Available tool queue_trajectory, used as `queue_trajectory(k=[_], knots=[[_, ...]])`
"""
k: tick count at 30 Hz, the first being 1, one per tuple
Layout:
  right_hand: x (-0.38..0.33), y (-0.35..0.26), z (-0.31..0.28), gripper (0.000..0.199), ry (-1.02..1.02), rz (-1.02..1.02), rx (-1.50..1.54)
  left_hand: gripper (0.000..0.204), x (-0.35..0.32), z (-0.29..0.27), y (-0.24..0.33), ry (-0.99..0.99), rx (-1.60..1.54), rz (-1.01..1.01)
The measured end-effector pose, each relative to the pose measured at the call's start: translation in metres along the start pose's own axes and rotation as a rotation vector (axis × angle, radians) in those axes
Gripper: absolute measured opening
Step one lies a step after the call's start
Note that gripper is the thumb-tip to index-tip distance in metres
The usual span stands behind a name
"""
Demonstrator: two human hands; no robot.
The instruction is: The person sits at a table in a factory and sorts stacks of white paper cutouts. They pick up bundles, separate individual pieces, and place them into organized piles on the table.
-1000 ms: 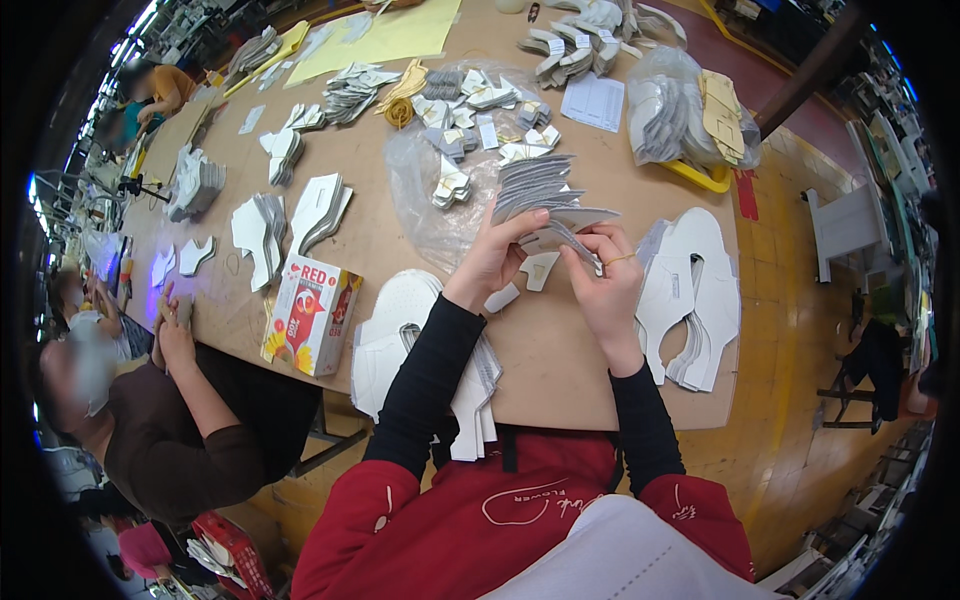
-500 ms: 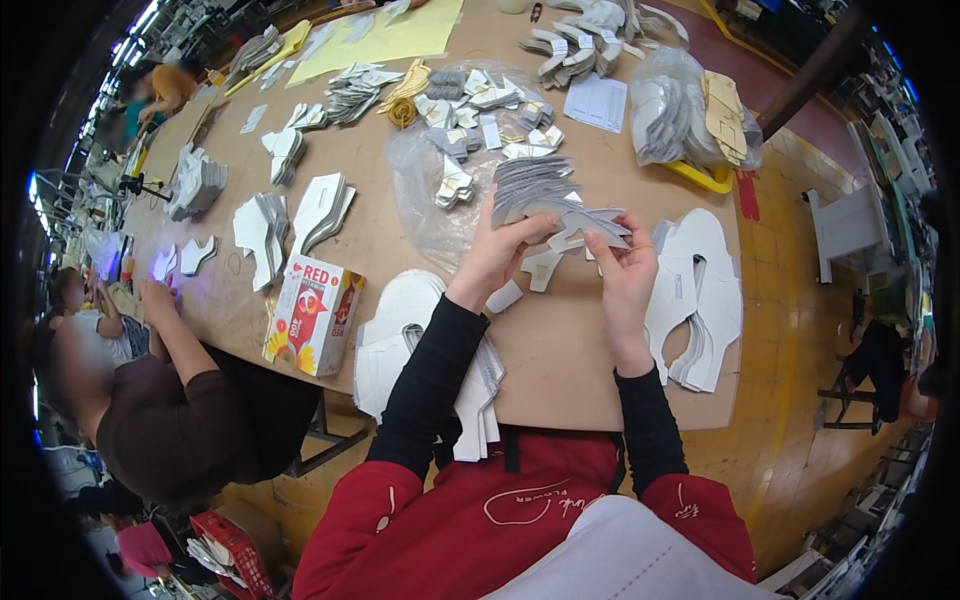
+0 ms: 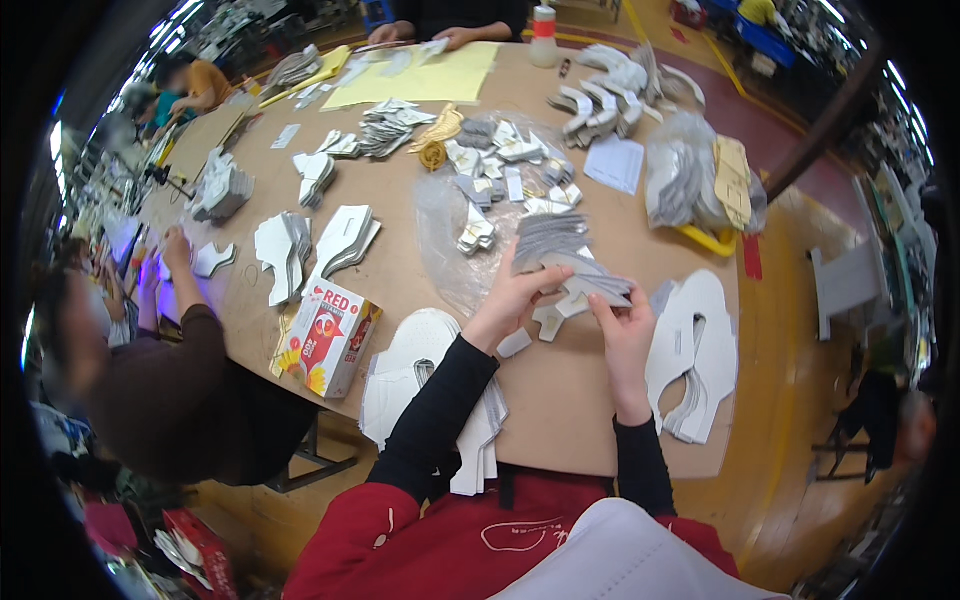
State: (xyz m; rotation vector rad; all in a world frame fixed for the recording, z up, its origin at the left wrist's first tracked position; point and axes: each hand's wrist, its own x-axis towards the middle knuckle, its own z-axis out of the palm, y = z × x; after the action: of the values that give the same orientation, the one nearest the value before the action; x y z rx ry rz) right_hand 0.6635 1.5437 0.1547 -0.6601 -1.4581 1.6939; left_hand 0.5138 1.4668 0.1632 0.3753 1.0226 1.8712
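Two bare hands work over the brown worktop (image 3: pixel 560 420) in the head view. The left hand (image 3: pixel 520 300) has its fingers closed around a fanned stack of grey pieces (image 3: pixel 552 240), thumb on the near edge; the right hand (image 3: pixel 628 330) has its fingers narrowed in a pinch on the stack's right end. Whether the stack's underside touches anything is hidden from this angle.

Most of the print is on a carton (image 3: pixel 335 340) left of the hands: white, red and yellow, with big red lettering on its front face and smaller characters on its side. A pale sheet of paper (image 3: pixel 614 163) beyond the hands carries print too small to read. White script runs across the wearer's red garment (image 3: pixel 450 545), partly blurred. One white slip (image 3: pixel 514 184) lies among small white bundles in a clear plastic bag (image 3: pixel 435 215), just beyond the stack. Cut white pieces (image 3: pixel 705 320) lie right of the right hand, with a small mark too fine to make out; more white shapes (image 3: pixel 415 345) lie partly behind the left forearm.
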Motion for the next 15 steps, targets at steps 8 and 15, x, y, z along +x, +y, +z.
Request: queue_trajectory(k=[8,15], knots=[[-0.003,-0.022,-0.012,0.020,-0.349,-0.324,-0.354,0.022,0.011,-0.009,0.005,0.125,-0.267,0.122],[-0.038,0.014,0.025,0.018,-1.112,-0.322,-0.955,0.018,0.016,-0.025,0.007,0.194,-0.422,0.182]])
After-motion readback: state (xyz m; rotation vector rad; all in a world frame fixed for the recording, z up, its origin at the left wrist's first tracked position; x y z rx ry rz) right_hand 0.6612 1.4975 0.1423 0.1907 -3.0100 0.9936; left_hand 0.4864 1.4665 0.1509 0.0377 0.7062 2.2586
